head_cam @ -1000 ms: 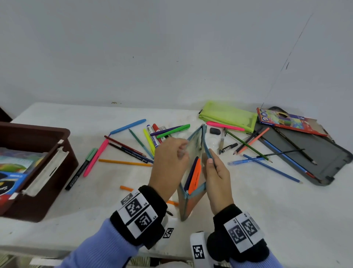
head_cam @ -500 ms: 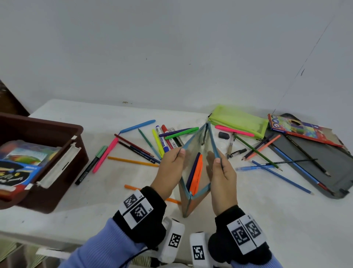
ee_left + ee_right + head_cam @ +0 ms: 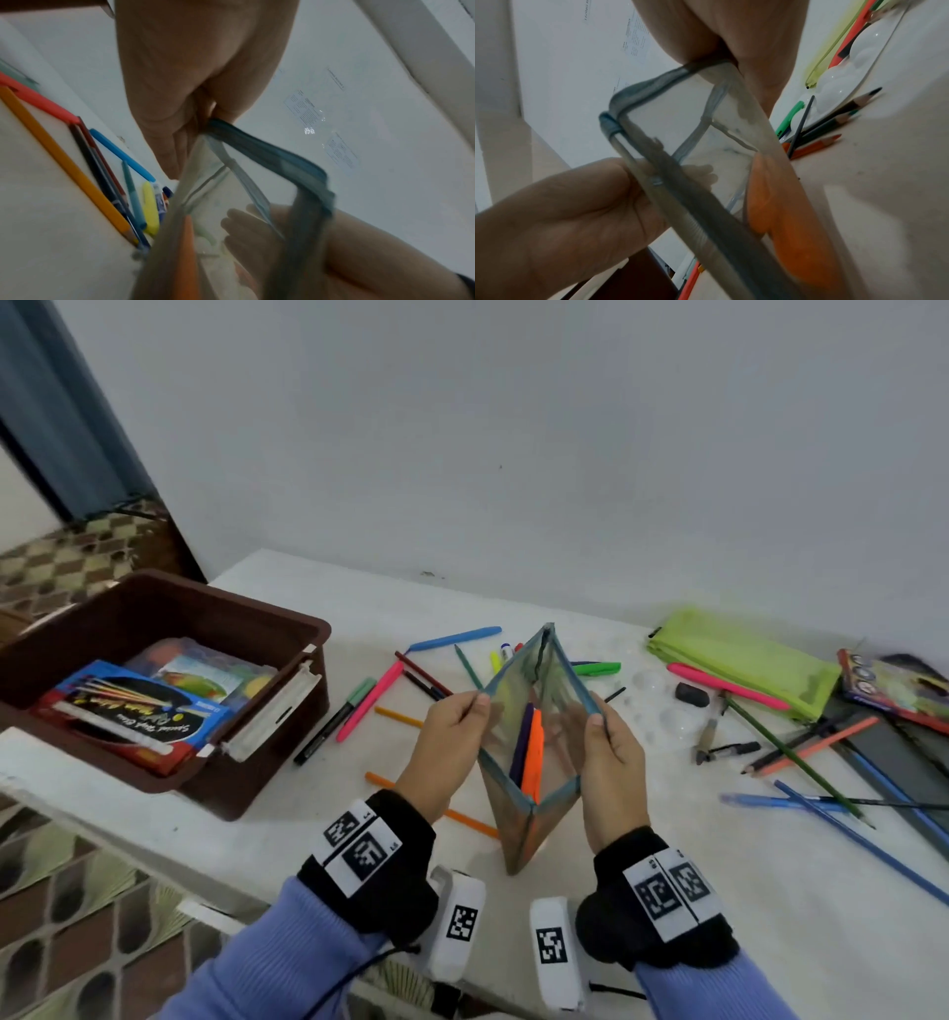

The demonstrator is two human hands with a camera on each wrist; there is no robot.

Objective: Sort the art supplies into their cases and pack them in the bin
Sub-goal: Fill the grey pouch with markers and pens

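I hold a clear plastic zip pouch with blue-grey edging (image 3: 534, 711) upright over the white surface (image 3: 667, 891), its mouth pulled wide. My left hand (image 3: 441, 752) pinches the left rim between thumb and fingers (image 3: 164, 113); my right hand (image 3: 613, 752) pinches the right rim the same way. Inside the pouch stand an orange marker (image 3: 534, 752) and a dark purple marker (image 3: 521, 742), leaning side by side.

To my left, at the surface's edge, sits a brown plastic bin (image 3: 287, 629) that holds boxed sets. Between the bin and the pouch lie loose pens: a black pen with a green cap (image 3: 334, 724), a pink marker (image 3: 371, 701), a light blue marker (image 3: 454, 638), and an orange pencil (image 3: 398, 716). Another orange pencil (image 3: 462, 816) runs under my left wrist, just beside the pouch's bottom corner.

To my right lie a lime green fabric pouch (image 3: 739, 665), a pink marker (image 3: 726, 685) against it, a black eraser (image 3: 692, 694), a bright green marker (image 3: 598, 668), and crossed coloured pencils, among them a long blue pencil (image 3: 862, 839) and a green pencil (image 3: 798, 762). Further right sits a flat grey case (image 3: 904, 762), partly under a printed cardboard pencil box (image 3: 893, 690).
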